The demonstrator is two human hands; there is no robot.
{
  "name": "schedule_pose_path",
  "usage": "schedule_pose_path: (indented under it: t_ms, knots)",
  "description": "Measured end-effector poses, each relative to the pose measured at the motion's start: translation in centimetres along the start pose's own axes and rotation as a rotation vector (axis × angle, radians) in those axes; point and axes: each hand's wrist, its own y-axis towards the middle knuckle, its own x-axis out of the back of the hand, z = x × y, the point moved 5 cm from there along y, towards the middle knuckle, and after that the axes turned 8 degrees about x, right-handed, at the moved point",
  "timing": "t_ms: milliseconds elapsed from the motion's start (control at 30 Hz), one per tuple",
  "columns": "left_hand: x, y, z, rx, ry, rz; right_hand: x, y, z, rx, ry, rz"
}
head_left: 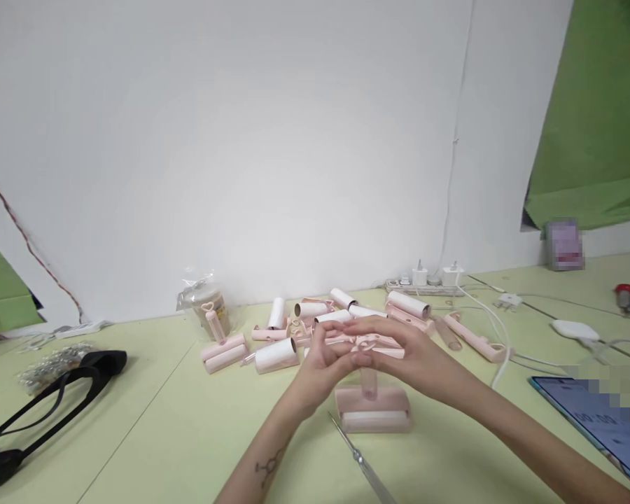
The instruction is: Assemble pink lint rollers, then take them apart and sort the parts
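A pink lint roller (373, 404) stands on the table in front of me, its short clear handle (368, 384) pointing up. My left hand (323, 360) and my right hand (407, 350) curl around the handle's top from both sides. Both thumbs meet there, closed on the handle just by a pink loop (366, 343). The fingers arch over behind it, and their exact grip is partly hidden. Close to the roller's front left lies a thin metal screwdriver (358, 456) with a clear handle, untouched.
Behind my hands lie several white rolls (276, 352) and pink roller parts (475, 337). One assembled roller (225, 352) is at left, before a bagged tub (207, 308). Black straps (84, 381), a phone (593, 427), a power strip (425, 285) and cables (496, 318) lie around.
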Motion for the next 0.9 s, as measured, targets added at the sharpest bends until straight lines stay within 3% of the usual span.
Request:
schedule_pose_path:
  t_ms: [67, 167, 233, 367, 467, 633, 900]
  knots:
    - [-0.9, 1.4, -0.1, -0.059, -0.056, 0.023, 0.3, 0.7, 0.1, 0.021, 0.054, -0.023]
    - [-0.3, 2.6, 0.3, -0.160, -0.025, -0.045, 1.7, 1.1, 0.1, 0.038, -0.023, -0.155]
    - [0.1, 2.8, 1.4, -0.179, 0.019, -0.076, 2.1, 1.2, -0.2, 0.038, -0.114, -0.165]
    - [-1.4, 3.3, 4.6, -0.043, -0.043, 0.056, 0.9, 1.2, -1.3, 0.061, -0.243, 0.006]
    - [-2.7, 3.4, 5.8, 0.007, -0.104, 0.066, 0.1, 1.1, -1.7, 0.074, -0.285, 0.079]
    - [-3.2, 3.6, 6.1, 0.051, -0.150, 0.030, 0.0, 0.9, -2.0, 0.026, -0.179, 0.123]
    - [-2.8, 4.1, 6.4, 0.102, -0.184, 0.010, 0.2, 0.6, -1.8, 0.097, -0.276, 0.079]
